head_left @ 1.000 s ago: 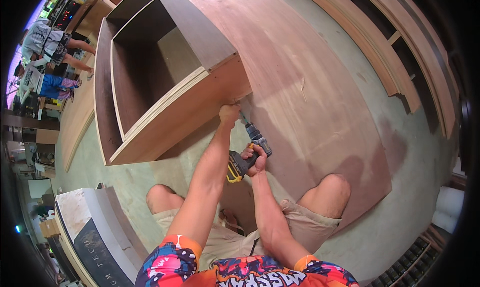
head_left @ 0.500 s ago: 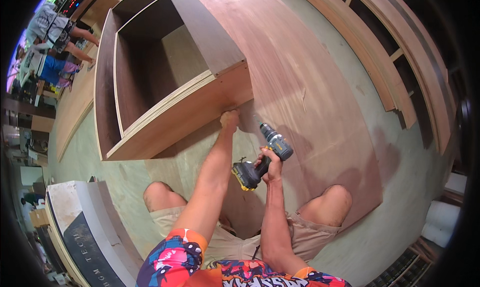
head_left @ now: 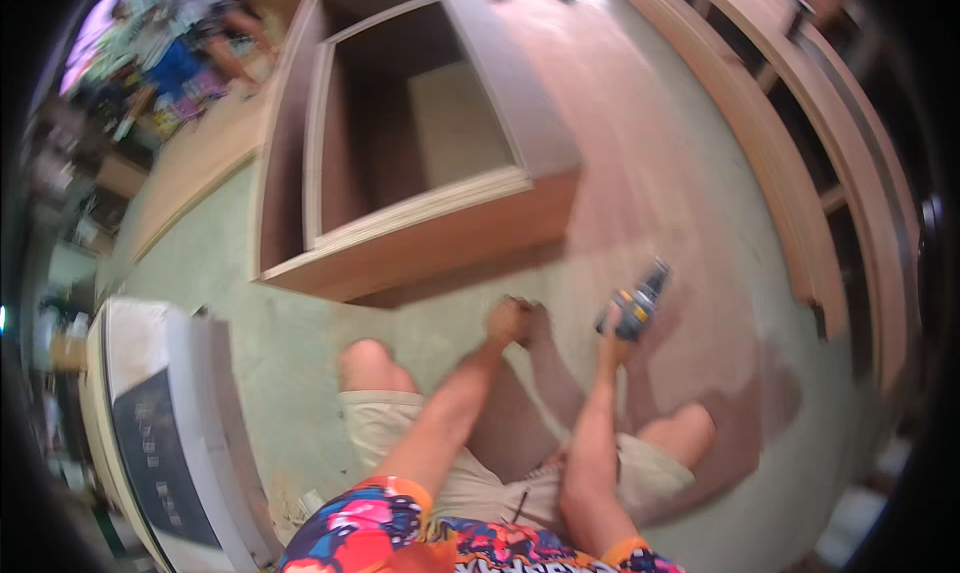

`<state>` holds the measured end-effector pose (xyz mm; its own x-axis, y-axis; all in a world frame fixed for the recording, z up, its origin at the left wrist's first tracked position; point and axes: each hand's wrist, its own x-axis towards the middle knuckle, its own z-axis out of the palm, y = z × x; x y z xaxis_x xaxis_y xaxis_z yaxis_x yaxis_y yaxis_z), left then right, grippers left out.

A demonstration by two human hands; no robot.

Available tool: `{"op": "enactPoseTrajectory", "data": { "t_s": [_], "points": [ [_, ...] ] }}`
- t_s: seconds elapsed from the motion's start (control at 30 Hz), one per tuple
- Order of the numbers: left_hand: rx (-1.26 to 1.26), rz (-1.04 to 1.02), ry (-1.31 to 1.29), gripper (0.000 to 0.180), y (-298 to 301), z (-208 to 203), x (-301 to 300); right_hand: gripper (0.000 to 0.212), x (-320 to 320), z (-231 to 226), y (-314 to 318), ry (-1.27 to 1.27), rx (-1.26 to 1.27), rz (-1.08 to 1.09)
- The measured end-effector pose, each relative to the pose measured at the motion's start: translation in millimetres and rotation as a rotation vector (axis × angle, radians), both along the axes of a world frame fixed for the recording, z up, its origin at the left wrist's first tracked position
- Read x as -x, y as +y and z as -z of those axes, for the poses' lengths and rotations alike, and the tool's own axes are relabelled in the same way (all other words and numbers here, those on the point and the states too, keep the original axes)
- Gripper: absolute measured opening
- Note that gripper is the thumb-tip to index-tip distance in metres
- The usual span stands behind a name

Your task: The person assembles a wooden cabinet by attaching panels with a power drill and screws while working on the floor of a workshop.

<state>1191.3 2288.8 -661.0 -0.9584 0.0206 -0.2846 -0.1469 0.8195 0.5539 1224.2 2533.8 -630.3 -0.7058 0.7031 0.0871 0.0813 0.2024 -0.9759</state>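
Note:
My right hand [head_left: 614, 348] is wrapped round a grey and yellow cordless drill [head_left: 634, 311], its chuck pointing away and to the right. Low over the floor, nearer to me than the cabinet, my left hand [head_left: 508, 320] is closed; whatever its fingers may hold is hidden and blurred. A brown wooden cabinet [head_left: 425, 208] lies beyond both hands, its open compartments facing up and to the left. Its near plywood side panel faces me, and neither hand touches it.
Reddish plywood [head_left: 700, 273] lies on the floor to the right. Long wooden frames [head_left: 735, 113] line the far right. A white and dark carton [head_left: 150, 413] stands at my left. Other people [head_left: 195, 38] are at the far left. My knees are bent on either side.
My left hand has come away from the cabinet's near panel, back toward me. My right hand has carried the drill to the right, away from the cabinet. The view has shifted and blurred.

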Motion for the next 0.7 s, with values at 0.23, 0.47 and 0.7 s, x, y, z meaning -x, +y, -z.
{"op": "enactPoseTrajectory", "data": {
  "t_s": [0.23, 0.47, 0.7],
  "points": [
    [-0.001, 0.263, 0.009, 0.054, -7, -107, -8, 0.081, 3, -62, 6, 0.045, -0.760, 0.029],
    [0.111, 0.157, 1.049, 0.021, -47, -288, 83, 0.062, 47, -66, -34, -0.168, -0.701, -0.083],
    [0.088, -0.083, 0.532, 0.047, -94, -289, 116, 0.046, 81, -54, -57, -0.140, -0.627, -0.111]
  ]
}}
